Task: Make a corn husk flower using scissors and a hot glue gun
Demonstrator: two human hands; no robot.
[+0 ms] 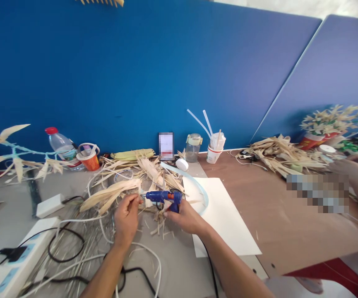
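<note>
A blue hot glue gun (160,196) is gripped in my right hand (183,215), its nozzle pointing left. The nozzle tip reaches close to the fingertips of my left hand (126,218). Those fingers are pinched together, and whatever lies between them is too small to make out. Dry corn husks (113,193) lie just behind and beside both hands, with shredded bits around them. A pale blue strip (202,192) curves over a white sheet of paper (228,231) to the right of the glue gun.
A power strip (20,252) and tangled cables fill the left front. At the back stand a bottle (62,145), an orange cup (89,159), a phone (166,145), a glass jar (193,149) and a cup with straws (214,154). A co-worker's arm (357,178) reaches in at right.
</note>
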